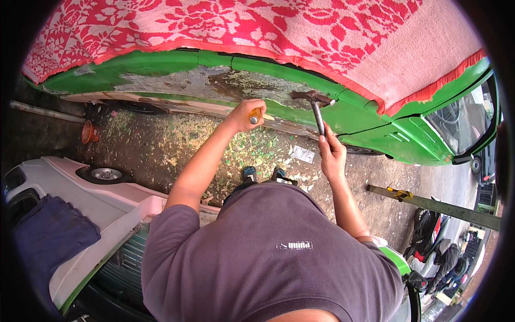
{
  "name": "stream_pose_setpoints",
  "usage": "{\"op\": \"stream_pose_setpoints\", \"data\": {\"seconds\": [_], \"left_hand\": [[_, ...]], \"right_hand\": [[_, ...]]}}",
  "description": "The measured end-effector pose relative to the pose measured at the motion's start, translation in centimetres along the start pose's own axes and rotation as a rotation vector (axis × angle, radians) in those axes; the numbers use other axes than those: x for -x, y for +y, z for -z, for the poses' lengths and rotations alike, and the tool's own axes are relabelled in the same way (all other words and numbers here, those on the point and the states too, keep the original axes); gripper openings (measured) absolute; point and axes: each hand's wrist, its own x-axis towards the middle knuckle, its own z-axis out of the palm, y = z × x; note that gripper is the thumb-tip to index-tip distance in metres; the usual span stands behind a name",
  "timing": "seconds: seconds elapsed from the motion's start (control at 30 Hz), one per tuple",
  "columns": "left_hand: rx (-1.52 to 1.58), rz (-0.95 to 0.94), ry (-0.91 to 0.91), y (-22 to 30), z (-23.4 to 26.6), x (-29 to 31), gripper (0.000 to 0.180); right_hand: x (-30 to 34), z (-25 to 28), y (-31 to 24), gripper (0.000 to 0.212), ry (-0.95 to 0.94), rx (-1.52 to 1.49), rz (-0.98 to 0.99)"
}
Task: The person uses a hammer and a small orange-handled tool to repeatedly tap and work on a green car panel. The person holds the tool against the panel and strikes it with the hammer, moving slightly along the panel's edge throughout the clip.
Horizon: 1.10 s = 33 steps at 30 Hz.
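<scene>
So nearest is the gritty floor (pixel 188 139), littered with yellow and green flakes. On the right, the right hand (pixel 333 150) has its grip wrapped round the low end of a hammer (pixel 318 116), probably for leverage. Slim metal-looking shaft, dark rusty head up by the panel; can't tell if they're touching. To the left, the left hand (pixel 244 115) is clenched on an amber tool handle (pixel 256 113), metal-capped end facing back, I'd guess to keep it exposed. Its other end's hidden. Beyond that, the green car (pixel 360 115) goes from smooth paint to scabby grey-brown patches. Farthest, a soft red-and-pink floral towel (pixel 241 24) drapes over it, maybe as protection.
</scene>
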Motion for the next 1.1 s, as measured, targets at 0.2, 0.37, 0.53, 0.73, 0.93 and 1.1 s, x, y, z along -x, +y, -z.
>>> {"op": "stream_pose_setpoints", "data": {"seconds": [0.2,0.37,0.53,0.73,0.93,1.1], "left_hand": [[0.086,0.228,0.115,0.0,-0.9,-0.7,0.023],[0.130,0.249,0.177,-1.0,-1.2,-1.7,0.023],[0.046,0.249,0.198,-1.9,-1.4,-2.4,0.020],[0.018,0.200,0.223,-1.6,-1.8,-3.6,0.014],[-0.037,0.341,0.063,-1.6,-1.1,-4.7,0.026],[-0.108,0.345,-0.006,-2.0,-1.7,-5.5,0.038]], "right_hand": [[-0.1,-0.2,-3.4,0.041,-0.101,0.107,-0.011],[-1.2,-0.5,-4.4,0.036,-0.114,0.157,0.036],[-1.1,-0.3,-6.9,0.036,-0.094,0.072,0.339],[-2.3,-1.4,-7.3,0.049,-0.227,0.376,0.433],[-2.6,-0.2,-7.7,0.049,-0.081,0.262,0.542],[-3.5,0.8,-7.3,0.047,-0.220,0.365,0.224]]}}
